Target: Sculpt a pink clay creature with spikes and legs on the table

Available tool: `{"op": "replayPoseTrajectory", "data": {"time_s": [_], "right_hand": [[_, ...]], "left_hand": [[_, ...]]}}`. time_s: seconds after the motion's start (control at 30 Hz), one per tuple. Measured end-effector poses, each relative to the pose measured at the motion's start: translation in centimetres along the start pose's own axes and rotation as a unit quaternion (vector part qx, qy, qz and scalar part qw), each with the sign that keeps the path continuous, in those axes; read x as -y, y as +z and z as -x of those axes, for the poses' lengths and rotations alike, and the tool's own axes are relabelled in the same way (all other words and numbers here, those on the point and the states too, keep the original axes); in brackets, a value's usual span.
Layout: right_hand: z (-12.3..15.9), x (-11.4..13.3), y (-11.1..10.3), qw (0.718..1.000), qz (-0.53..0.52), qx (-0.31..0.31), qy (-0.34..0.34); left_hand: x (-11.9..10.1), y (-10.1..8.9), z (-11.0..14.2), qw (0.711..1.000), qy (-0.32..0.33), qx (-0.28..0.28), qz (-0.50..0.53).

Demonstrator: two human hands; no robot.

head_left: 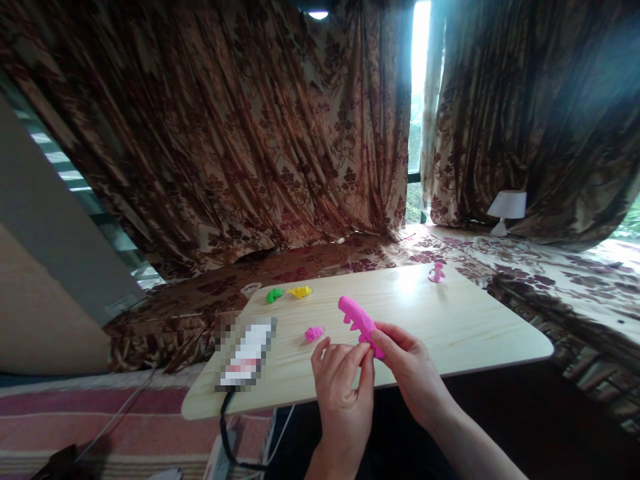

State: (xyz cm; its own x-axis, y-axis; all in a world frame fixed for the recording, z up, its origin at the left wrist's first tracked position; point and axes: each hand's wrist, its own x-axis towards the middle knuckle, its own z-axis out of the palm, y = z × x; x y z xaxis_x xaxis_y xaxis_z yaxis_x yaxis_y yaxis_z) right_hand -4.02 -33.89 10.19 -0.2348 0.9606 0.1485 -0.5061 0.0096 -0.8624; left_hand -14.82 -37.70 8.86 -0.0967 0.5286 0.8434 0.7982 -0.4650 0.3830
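A bright pink, long curved piece that looks like modelling clay (356, 315) is held above the front part of the table, slanting up to the left. Small pointed bits stick out along its left edge. Closed round its lower end is my right hand (411, 365), thumb on top. My left hand (344, 383) pinches at the same lower end with thumb and index finger; what lies between those fingertips is partly hidden. Just beyond my left hand a small lumpy pink piece (314, 333) rests on the table.
On the pale wooden table (450, 327) lie a green piece (273, 295) and a yellow piece (300, 292) at the far left. A pink figure (437, 272) stands at the far right. A pixelated flat object (250, 353) with a black cable lies left. Behind are curtains (280, 133) and a lamp (507, 205).
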Motion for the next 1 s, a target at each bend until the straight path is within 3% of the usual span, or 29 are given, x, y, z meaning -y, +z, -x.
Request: {"op": "replayPoseTrajectory", "data": {"time_s": [0.1, 0.2, 0.3, 0.4, 0.8, 0.9, 1.0], "right_hand": [[-0.1, 0.3, -0.2, 1.0, 0.007, 0.0, -0.005], [-0.2, 0.6, -0.4, 1.0, 0.025, -0.007, -0.015], [-0.1, 0.9, -0.3, 0.999, 0.044, 0.0, -0.025], [0.1, 1.0, -0.1, 0.998, 0.057, 0.014, -0.031], [0.2, 0.9, 0.1, 0.996, 0.078, 0.021, -0.03], [0.3, 1.0, 0.2, 0.996, 0.073, 0.03, -0.034], [0.5, 1.1, 0.3, 0.996, 0.071, 0.044, -0.032]], "left_hand": [[-0.1, -0.3, 0.1, 0.999, -0.02, -0.011, 0.023], [-0.1, -0.7, 0.2, 0.991, -0.111, -0.019, 0.065], [-0.3, -1.0, -0.2, 0.962, -0.227, 0.01, 0.149], [-0.4, -1.1, -0.6, 0.931, -0.292, 0.045, 0.213], [-0.2, -1.1, -0.9, 0.913, -0.32, 0.05, 0.248], [0.2, -1.0, -0.8, 0.888, -0.344, 0.071, 0.298], [0.7, -0.7, -0.6, 0.843, -0.372, 0.086, 0.378]]}}
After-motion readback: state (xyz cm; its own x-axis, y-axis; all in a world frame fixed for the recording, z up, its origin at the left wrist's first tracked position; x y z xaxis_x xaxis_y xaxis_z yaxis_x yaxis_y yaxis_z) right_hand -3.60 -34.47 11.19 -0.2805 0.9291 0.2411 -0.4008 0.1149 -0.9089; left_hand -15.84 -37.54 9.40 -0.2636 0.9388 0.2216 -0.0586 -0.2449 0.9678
